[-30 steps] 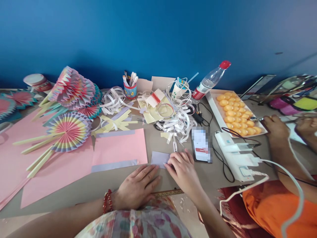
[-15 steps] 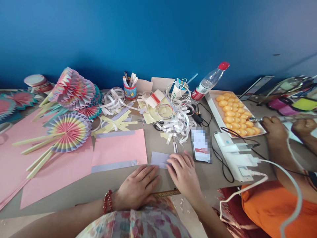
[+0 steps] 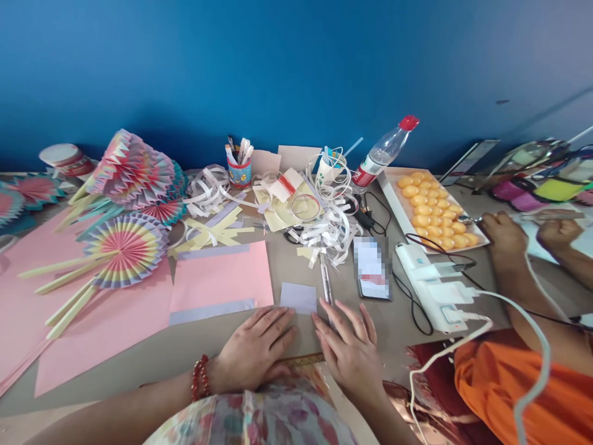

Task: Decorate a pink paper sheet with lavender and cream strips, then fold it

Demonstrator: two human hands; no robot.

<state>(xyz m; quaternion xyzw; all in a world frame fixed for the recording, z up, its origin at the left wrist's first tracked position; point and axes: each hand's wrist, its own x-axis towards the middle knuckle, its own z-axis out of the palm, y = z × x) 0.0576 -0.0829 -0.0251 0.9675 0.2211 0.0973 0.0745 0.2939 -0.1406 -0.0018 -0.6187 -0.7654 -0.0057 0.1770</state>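
The scrap of paper [image 3: 299, 297] is a small pale lavender rectangle, flat and uncreased as far as can be seen. It lies on the tan surface [image 3: 398, 321] just right of the pink sheet [image 3: 222, 276] and just left of a white pen [image 3: 325, 282], with the phone [image 3: 372, 269] further right.

The left hand [image 3: 256, 350] rests palm down, its grip fully open and holding nothing. Its fingertips reach the scrap's near edge, but whether they touch it cannot be told. The right hand [image 3: 348, 350] also lies flat with fingers spread, its grip open and empty, just beside the scrap's near right corner.

1 second ago the right hand's fingers lay over the right part of the scrap. It has since drawn back toward the person, so the whole rectangle now shows. The left hand has hardly shifted.
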